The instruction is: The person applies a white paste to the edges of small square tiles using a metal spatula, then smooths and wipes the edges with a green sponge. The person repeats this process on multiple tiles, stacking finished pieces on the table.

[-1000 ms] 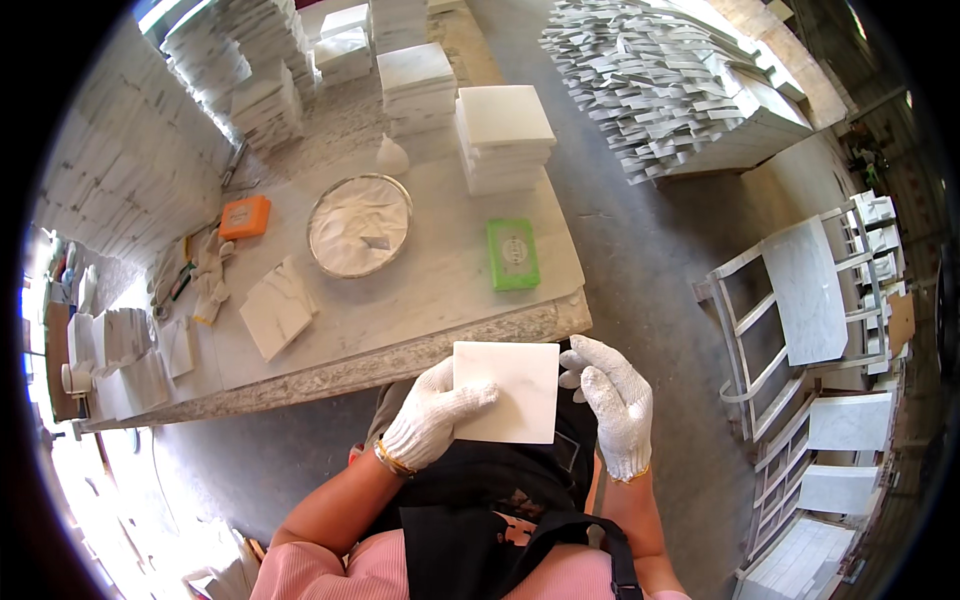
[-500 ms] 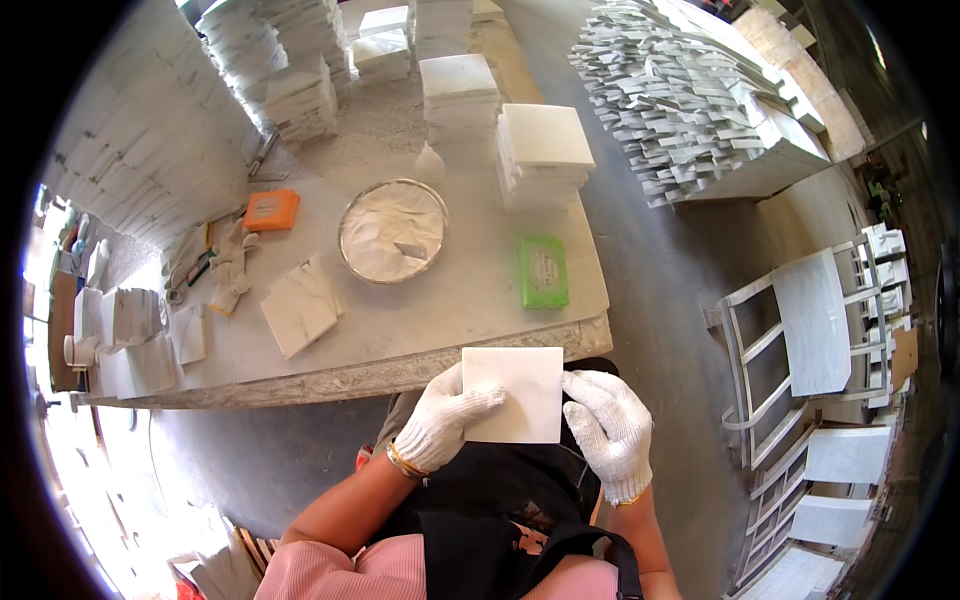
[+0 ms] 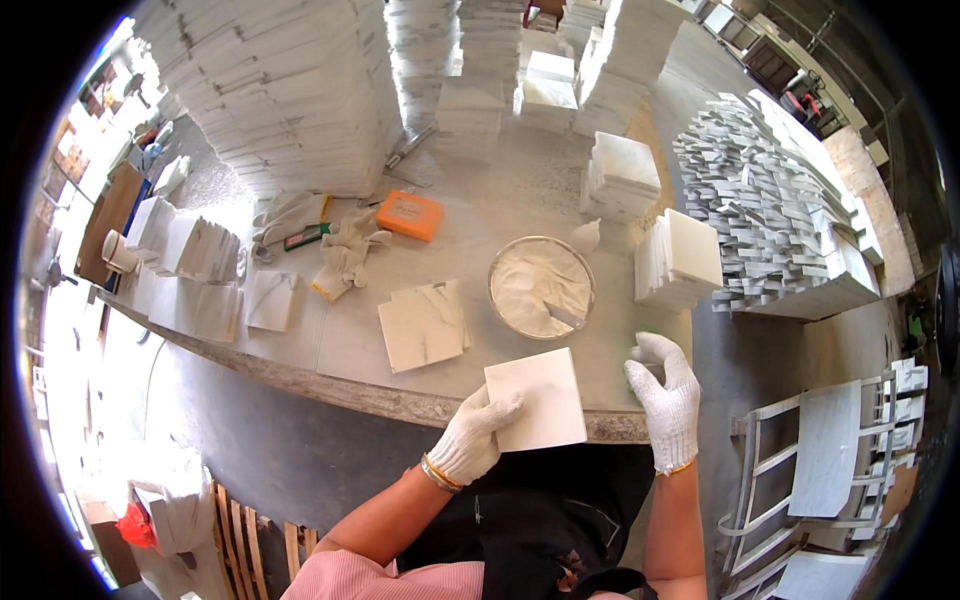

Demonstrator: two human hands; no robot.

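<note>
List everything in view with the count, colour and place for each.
Table: one, pale, centre
Held tile: one, white, lower centre
Bowl: one, silver-rimmed, on the table
Blade: one, grey, in the bowl
Orange box: one, orange, left of the bowl
Loose tiles: at least two, grey-veined white, left of the bowl
Loose gloves: count unclear, off-white, left of the box
Tile stacks: several, white, around the table's far side
Strip pile: one, grey-white, upper right
Slabs: several, pale grey, lower right
Slats: several, brown, lower left
Left grip: one, white-gloved, on the held tile
Right grip: one, white-gloved, at the table's right front corner
</note>
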